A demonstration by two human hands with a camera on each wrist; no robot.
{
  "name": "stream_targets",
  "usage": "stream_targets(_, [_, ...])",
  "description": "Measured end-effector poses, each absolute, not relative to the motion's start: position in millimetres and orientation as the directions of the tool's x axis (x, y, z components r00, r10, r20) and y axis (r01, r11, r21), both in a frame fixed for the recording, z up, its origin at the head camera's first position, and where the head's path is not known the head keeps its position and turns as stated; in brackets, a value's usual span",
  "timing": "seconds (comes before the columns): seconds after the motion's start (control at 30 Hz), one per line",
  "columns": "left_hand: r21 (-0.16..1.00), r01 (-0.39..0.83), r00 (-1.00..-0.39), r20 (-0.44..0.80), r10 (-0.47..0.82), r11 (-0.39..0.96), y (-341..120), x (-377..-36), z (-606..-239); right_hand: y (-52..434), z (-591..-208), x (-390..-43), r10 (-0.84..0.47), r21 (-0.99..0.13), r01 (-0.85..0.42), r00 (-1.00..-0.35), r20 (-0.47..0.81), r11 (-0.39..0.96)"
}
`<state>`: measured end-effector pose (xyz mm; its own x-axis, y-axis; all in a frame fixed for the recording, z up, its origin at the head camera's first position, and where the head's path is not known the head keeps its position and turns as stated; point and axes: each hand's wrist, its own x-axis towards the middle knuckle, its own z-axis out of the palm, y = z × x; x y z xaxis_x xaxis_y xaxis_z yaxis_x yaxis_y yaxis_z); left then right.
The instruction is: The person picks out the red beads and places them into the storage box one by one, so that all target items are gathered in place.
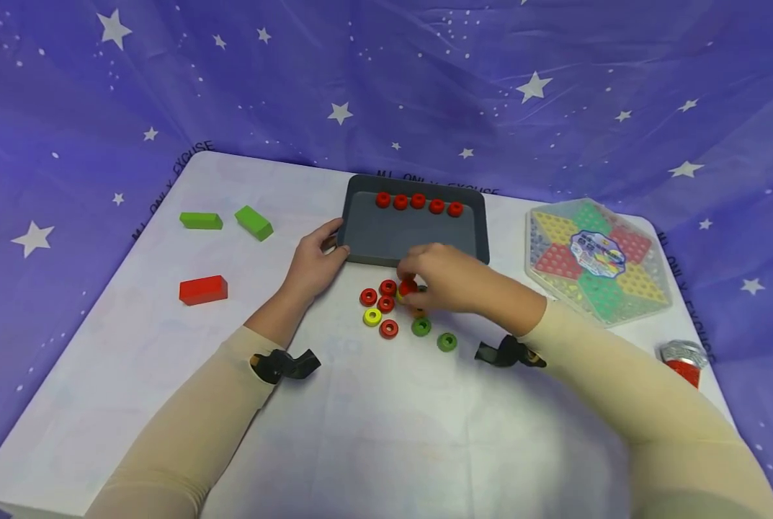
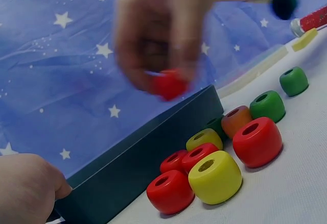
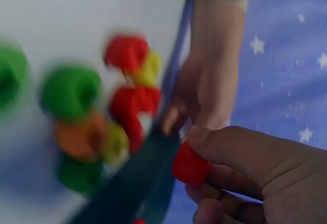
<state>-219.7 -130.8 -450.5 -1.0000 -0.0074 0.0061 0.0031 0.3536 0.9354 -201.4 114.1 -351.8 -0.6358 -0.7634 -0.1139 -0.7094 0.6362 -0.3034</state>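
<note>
My right hand [image 1: 425,277] pinches a red ring bead [image 1: 408,287] [image 2: 168,84] [image 3: 190,165] just above a cluster of loose beads [image 1: 389,310], near the front edge of a dark grey tray [image 1: 386,234]. Several red beads [image 1: 418,202] line the tray's far side. My left hand [image 1: 318,259] [image 2: 28,185] grips the tray's front left corner. The loose beads on the white table are red, yellow, green and orange [image 2: 236,121]. The right wrist view is blurred.
Two green blocks [image 1: 253,222] and a red block [image 1: 202,290] lie at the left of the table. A hexagonal checkers box [image 1: 596,259] sits at the right, a red-and-silver packet [image 1: 684,358] near the right edge. A starry purple cloth hangs behind.
</note>
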Motion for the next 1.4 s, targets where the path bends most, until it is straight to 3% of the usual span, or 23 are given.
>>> stream_targets(0.2, [0.936,0.002,-1.0,0.007,-0.014,0.353,-130.9,-219.9,-448.4,97.4,-335.7,-260.6,-0.746,-0.287,-0.704,-0.663,-0.063,0.65])
stream_targets(0.43, [0.941,-0.008,-1.0,-0.004,-0.013,0.337,-129.9,-218.1,-449.2,73.1,-353.6,-328.3,-0.752,-0.257,-0.714,-0.651,-0.101,0.652])
stream_targets(0.67, [0.938,-0.009,-1.0,-0.005,-0.011,0.347,-130.7,-218.1,-450.4,63.1,-381.1,-356.1,-0.729,-0.22,-0.695,-0.651,-0.212,0.685])
stream_targets(0.93, [0.94,-0.007,-1.0,-0.001,-0.019,0.342,-128.9,-219.2,-449.8,62.0,-377.9,-348.8,-0.725,-0.165,-0.706,-0.66,-0.198,0.688])
stream_targets(1.1, [0.939,-0.003,-1.0,0.001,-0.01,0.343,-127.3,-218.5,-452.2,72.9,-355.2,-330.8,-0.749,-0.215,-0.721,-0.653,-0.11,0.659])
stream_targets(1.27, [0.935,-0.001,-1.0,0.001,-0.005,0.354,-129.5,-220.0,-453.3,86.8,-335.6,-287.8,-0.778,-0.28,-0.737,-0.626,-0.062,0.615])
stream_targets(1.4, [0.937,-0.006,-1.0,-0.004,-0.007,0.348,-131.0,-220.5,-451.2,96.7,-343.0,-238.3,-0.804,-0.309,-0.749,-0.585,-0.106,0.586])
